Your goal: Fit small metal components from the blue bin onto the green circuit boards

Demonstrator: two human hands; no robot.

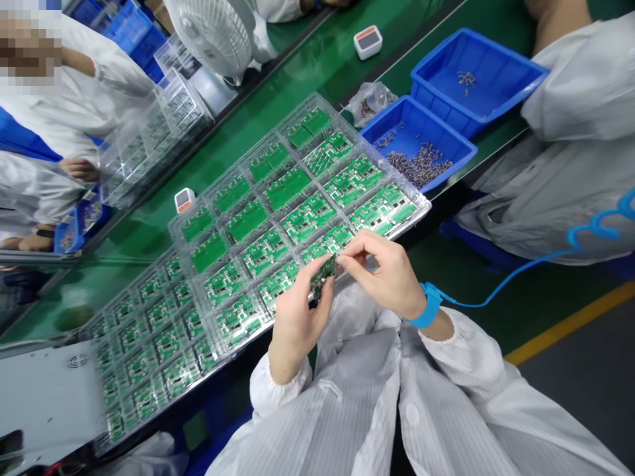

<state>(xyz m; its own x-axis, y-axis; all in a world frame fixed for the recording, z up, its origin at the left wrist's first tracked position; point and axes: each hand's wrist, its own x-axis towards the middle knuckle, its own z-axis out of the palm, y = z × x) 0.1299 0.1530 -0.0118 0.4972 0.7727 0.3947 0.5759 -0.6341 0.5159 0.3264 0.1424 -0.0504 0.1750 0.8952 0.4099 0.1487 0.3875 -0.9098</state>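
A small green circuit board (325, 272) is pinched between the thumb and fingers of my left hand (301, 305), tilted up in front of my coat. My right hand (384, 271) meets the board's upper right edge, thumb and forefinger pressed together. Whatever tiny part those fingertips may hold is too small to make out. A blue strap with a coiled cord circles my right wrist. Just beyond both hands lies a clear plastic tray (214, 330), its compartments filled with green circuit boards (308, 217).
Right of the tray stand a blue bin (419, 158) of small metal-looking parts and a second blue bin (476, 79). Another board tray (149, 337) lies left, near a white machine (49, 396). A fan (213, 36) and co-workers are across the bench; one sits at right.
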